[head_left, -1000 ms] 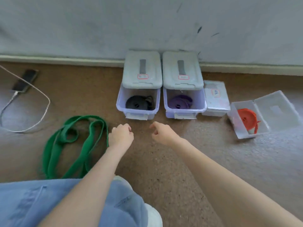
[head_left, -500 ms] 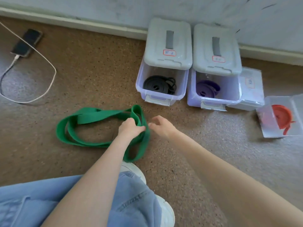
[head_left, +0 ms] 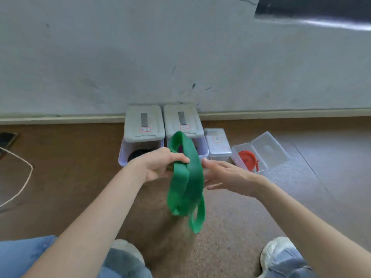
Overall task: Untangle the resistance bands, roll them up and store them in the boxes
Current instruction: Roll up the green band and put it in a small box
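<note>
Stored: 3 bands are seen already coiled in boxes — a black band (head_left: 140, 153) at 11 o'clock, a purple one behind the green loop, an orange band (head_left: 246, 159) at 2 o'clock.
Left: the green band (head_left: 186, 183) is judged untangled next, then rolled and boxed.
Left hand (head_left: 160, 163): clamped on the green band, lifted at centre.
Right hand (head_left: 222, 175): fingers spread, touching the band's side.
Materials: flat rubbery strap, hanging in limp folds; translucent plastic boxes (head_left: 138, 127), grey lids; speckled floor.
</note>
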